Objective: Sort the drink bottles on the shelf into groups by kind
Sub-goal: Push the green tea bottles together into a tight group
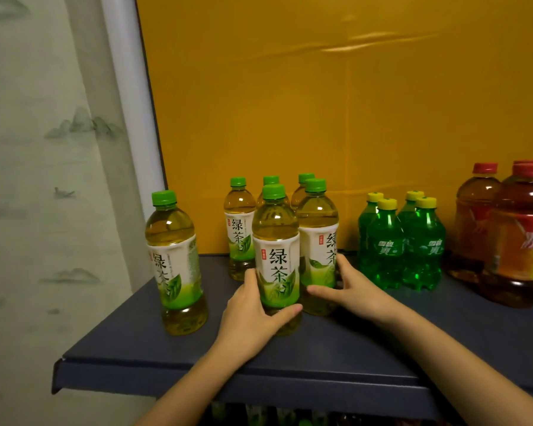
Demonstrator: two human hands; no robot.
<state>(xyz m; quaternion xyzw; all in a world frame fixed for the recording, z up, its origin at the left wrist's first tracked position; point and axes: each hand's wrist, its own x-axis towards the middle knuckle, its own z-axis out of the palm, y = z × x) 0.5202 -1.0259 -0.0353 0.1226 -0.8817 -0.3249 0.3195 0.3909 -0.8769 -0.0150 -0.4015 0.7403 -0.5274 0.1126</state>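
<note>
— Status of the sort?
— Late stage, I judge. Green soda bottles [400,241] and red-capped bottles [505,235] stand grouped at the right of the shelf [136,348].
— Hands?
— The left hand [253,312] wraps the front green tea bottle [276,256] low down. The right hand [351,290] cups the neighbouring bottle [317,235], thumb stretched out.
— Outstanding?
— A stray green tea bottle [174,259] stands apart, left of both hands (it wants joining to the cluster).

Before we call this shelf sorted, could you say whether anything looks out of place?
One green tea bottle stands alone at the shelf's left end, apart from the green tea cluster. Nothing looks spilled or damaged.
</note>
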